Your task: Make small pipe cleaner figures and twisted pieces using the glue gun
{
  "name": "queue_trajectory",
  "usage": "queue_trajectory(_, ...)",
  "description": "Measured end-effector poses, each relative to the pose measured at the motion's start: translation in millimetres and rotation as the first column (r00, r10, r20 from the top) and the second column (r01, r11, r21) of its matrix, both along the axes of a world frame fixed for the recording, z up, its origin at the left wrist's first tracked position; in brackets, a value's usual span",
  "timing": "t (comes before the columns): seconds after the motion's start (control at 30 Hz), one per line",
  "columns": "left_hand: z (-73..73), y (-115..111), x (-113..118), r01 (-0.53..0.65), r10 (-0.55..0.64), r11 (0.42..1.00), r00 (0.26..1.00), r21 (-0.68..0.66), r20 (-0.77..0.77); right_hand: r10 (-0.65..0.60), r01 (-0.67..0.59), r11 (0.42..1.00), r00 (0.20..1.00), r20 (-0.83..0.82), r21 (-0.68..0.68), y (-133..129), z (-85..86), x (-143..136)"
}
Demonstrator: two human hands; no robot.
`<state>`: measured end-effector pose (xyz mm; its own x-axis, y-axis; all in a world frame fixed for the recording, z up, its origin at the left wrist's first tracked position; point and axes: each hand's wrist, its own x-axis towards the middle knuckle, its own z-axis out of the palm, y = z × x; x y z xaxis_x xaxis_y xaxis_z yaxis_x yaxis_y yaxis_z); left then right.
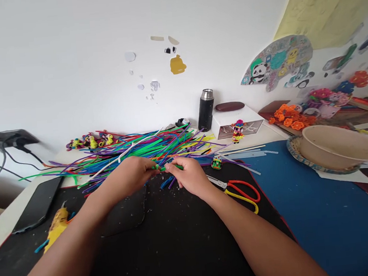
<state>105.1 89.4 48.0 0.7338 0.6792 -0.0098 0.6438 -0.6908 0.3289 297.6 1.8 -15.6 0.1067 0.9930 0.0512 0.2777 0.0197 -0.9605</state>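
Both hands meet above the far part of the black mat (169, 252). My left hand (135, 173) pinches one end of a short green stem (162, 168), and my right hand (187, 174) has its fingers closed on the same green piece from the other side. Behind them lies a large heap of coloured fuzzy stems (146, 147), mostly green, purple and blue. Below my fingers a small blue piece (166, 183) rests on the mat. Scissors with red and yellow handles (241, 191) lie beside my right wrist, near a small green figure (216, 163).
A black flask (206, 110) and a white box (234, 122) stand at the wall. A phone (39, 204) and a yellow figure (58, 226) lie left. On the right are a beige bowl (341, 144) and orange flowers (288, 117).
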Motion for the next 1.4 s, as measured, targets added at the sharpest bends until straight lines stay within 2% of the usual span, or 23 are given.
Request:
queue_trajectory(0.17,-12.8,0.6,2.3,0.128,-0.119,0.99,0.981,0.053,-0.155,0.028,-0.026,0.999,0.997,0.069,-0.028,-2.2,1.9,-2.5)
queue_trajectory(0.33,-28.1,-2.6,4.1,0.15,-0.144,0.989,0.965,0.008,-0.218,0.046,-0.048,0.999,0.991,0.127,0.014,-3.1,-1.8,-4.4)
queue_trajectory(0.43,-28.6,-5.0,6.8,0.086,-0.131,0.971,0.972,-0.224,-0.195,0.064,-0.065,0.998,0.987,0.148,0.0,-3.3,-2.0,-4.9)
queue_trajectory(0.5,-24.7,-6.0,8.0,0.04,-0.1,0.905,0.988,-0.425,-0.12,0.07,-0.07,0.998,0.994,0.084,-0.008,-3.0,-0.5,-4.5)
queue_trajectory(0.57,-19.1,-6.8,8.5,0.03,-0.067,0.822,0.997,-0.568,-0.044,0.084,-0.085,0.996,0.995,-0.057,-0.012,-2.2,1.5,-3.7)
queue_trajectory(0.63,-13.5,-7.5,8.7,0.052,-0.042,0.767,0.999,-0.639,0.03,0.093,-0.095,0.995,0.974,-0.208,-0.003,-0.8,2.8,-2.6)
queue_trajectory(0.7,-9.1,-7.8,8.8,0.063,0.005,0.744,0.995,-0.665,0.1,0.087,-0.09,0.996,0.949,-0.304,0.007,1.2,2.3,-1.7)
queue_trajectory(0.9,-7.0,-5.9,8.5,0.061,0.099,0.75,0.974,-0.658,0.203,0.07,-0.081,0.997,0.929,-0.364,-0.017,5.8,-8.1,-3.7)
queue_trajectory(0.97,-9.8,-5.5,9.1,0.046,0.1,0.76,0.977,-0.648,0.186,0.078,-0.086,0.996,0.955,-0.287,-0.014,4.1,-10.6,-6.1)
queue_trajectory(1.07,-14.7,-7.3,11.6,0.015,0.065,0.785,0.992,-0.619,0.106,0.061,-0.06,0.997,0.998,-0.019,0.038,-0.8,-11.0,-10.4)
queue_trajectory(1.13,-16.3,-10.6,14.2,-0.001,0.035,0.81,0.998,-0.586,0.047,0.004,-0.018,0.996,0.986,0.164,0.085,-3.7,-10.0,-12.8)
queue_trajectory(1.2,-15.8,-15.1,17.2,-0.022,0.019,0.838,1.0,-0.546,-0.011,-0.038,0.009,0.995,0.961,0.273,0.104,-5.3,-9.0,-14.3)
queue_trajectory(1.3,-13.2,-20.6,20.6,-0.06,0.021,0.868,0.996,-0.492,-0.085,-0.014,-0.012,0.996,0.953,0.303,0.085,-5.9,-9.1,-15.1)
queue_trajectory(1.4,-13.0,-20.3,20.5,-0.05,0.007,0.865,0.996,-0.499,-0.089,0.026,-0.045,0.996,0.971,0.237,0.078,-5.4,-10.8,-14.8)
